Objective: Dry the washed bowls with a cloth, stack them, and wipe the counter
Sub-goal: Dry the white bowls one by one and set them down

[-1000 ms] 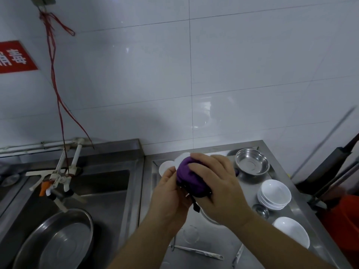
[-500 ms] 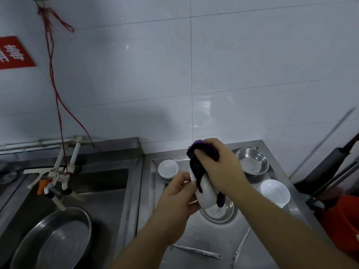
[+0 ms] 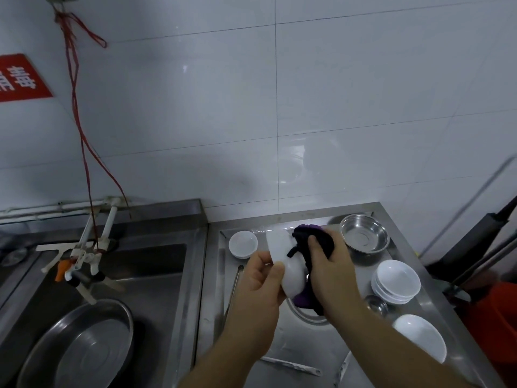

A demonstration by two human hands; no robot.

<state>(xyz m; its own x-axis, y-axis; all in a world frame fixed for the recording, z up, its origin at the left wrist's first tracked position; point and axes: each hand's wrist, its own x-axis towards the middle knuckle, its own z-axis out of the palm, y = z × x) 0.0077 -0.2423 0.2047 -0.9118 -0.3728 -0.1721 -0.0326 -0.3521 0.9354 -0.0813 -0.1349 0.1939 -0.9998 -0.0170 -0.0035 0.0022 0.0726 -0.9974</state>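
My left hand grips a white bowl tipped on its side above the steel counter. My right hand holds a dark purple cloth pressed into the bowl's open side; the cloth's lower end hangs below the bowl. A stack of white bowls stands at the right of the counter. One more white bowl sits nearer the front right. A small white dish rests at the back left of the counter.
A steel bowl stands at the back right, a small steel cup by the stack, another steel bowl under my hands. Utensils lie on the front counter. The sink on the left holds a steel basin under a faucet.
The bowl has turned in my left hand, and my right hand has shifted the cloth from over the bowl's top to its right side.
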